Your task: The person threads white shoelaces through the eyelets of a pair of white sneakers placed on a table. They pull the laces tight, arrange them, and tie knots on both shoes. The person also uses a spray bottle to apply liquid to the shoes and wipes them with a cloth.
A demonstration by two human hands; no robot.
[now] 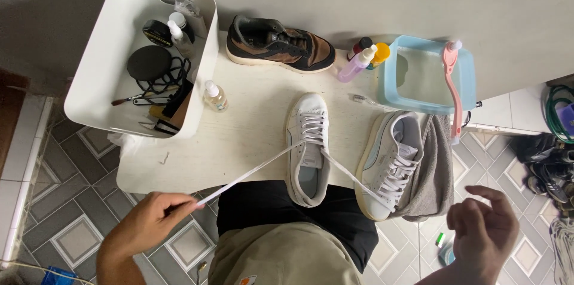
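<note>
I judge lacing under way: left hand (156, 220) pinches the white lace (251, 172) taut from the white sneaker (307, 147), right hand (485, 234) open and empty; next needs even tension.

Clear pump bottle (214, 96) beside white bin (89, 46); pink spray bottle (356, 65) near blue basin (391, 75).

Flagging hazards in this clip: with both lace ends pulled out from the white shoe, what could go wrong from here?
1. The shoe overhangs the table edge toward the lap; a harder tug by the left hand on the lace might drag it off.
2. The right hand seems only loosely on the other lace end, which may slip free.
3. The second shoe also sits at the edge, and a taut lace could nudge it.
</note>
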